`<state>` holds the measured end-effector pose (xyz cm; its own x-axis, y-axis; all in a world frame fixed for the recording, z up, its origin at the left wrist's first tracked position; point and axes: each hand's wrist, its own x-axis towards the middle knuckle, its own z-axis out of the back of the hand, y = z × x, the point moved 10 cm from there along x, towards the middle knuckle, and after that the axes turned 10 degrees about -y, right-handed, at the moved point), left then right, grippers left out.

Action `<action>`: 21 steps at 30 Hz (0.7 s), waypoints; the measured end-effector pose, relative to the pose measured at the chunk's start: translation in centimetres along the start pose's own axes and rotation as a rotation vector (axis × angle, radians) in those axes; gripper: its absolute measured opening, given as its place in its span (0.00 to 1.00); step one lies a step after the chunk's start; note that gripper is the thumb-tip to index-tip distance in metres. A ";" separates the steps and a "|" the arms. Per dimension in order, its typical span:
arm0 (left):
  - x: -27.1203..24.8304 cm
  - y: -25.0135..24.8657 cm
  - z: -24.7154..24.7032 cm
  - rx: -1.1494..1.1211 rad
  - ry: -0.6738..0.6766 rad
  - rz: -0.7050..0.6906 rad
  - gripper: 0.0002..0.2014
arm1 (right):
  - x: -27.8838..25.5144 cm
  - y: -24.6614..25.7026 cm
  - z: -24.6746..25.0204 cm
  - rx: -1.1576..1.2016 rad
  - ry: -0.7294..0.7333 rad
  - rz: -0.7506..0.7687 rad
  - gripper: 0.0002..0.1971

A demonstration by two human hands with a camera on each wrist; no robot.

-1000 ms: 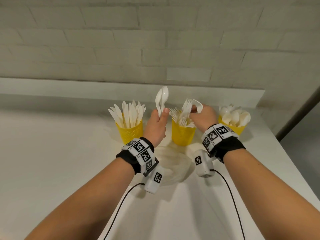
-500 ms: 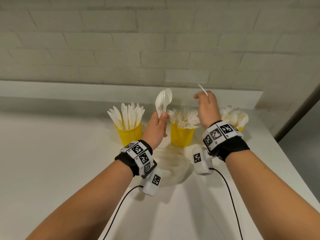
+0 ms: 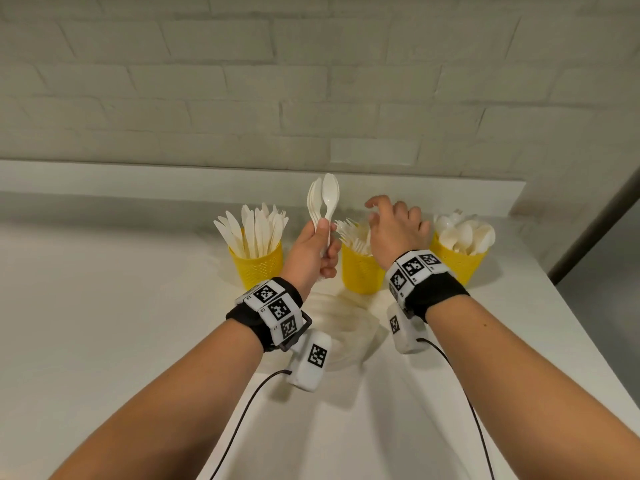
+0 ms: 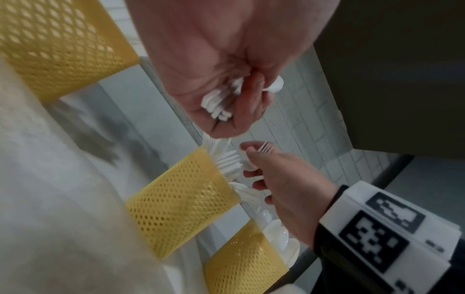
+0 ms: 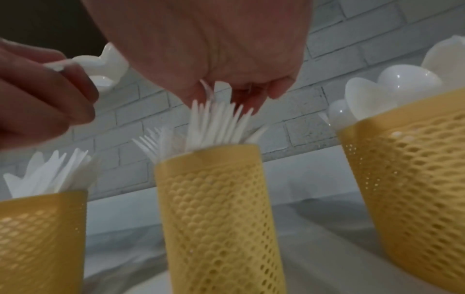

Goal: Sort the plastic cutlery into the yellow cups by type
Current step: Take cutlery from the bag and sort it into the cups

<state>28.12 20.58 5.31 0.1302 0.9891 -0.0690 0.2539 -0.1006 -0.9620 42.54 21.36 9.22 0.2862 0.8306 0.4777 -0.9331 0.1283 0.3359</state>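
Note:
Three yellow mesh cups stand in a row: the knife cup point(image 3: 258, 268) on the left, the fork cup point(image 3: 360, 273) in the middle, the spoon cup point(image 3: 459, 263) on the right. My left hand point(image 3: 327, 244) grips a small bunch of white spoons point(image 3: 325, 195) upright by their handles, between the knife and fork cups. My right hand point(image 3: 375, 211) hovers over the fork cup point(image 5: 216, 199) with its fingers spread and loosely bent. A blurred white fork point(image 4: 266, 148) shows tines up beside its index fingertip, just above the forks in the cup.
A crumpled translucent plastic wrapper point(image 3: 343, 327) lies on the white table point(image 3: 104, 323) under my wrists. A low white ledge point(image 3: 138, 178) and a brick wall close the back. The table's right edge point(image 3: 571, 341) runs close past the spoon cup.
My right hand lifted a fork from the fork cup, then came back down over that cup with its fingers spreading. My left hand kept the spoons upright, nearly still.

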 end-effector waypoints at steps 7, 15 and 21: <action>-0.3 -1.0 -1.5 0.058 0.009 -0.046 0.13 | 0.4 0.4 2.6 0.242 -0.015 -0.027 0.26; -1.1 -0.5 -10.4 0.560 0.165 -0.359 0.15 | 0.0 -1.7 4.6 0.814 0.199 -0.070 0.16; -0.2 3.9 -16.0 1.100 0.266 -0.421 0.17 | 2.6 -13.3 7.2 0.692 -0.107 -0.311 0.12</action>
<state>44.38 18.26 5.81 0.4601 0.8559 0.2362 -0.6110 0.4982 -0.6152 57.22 17.93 11.81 0.5656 0.7503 0.3421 -0.4675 -0.0500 0.8826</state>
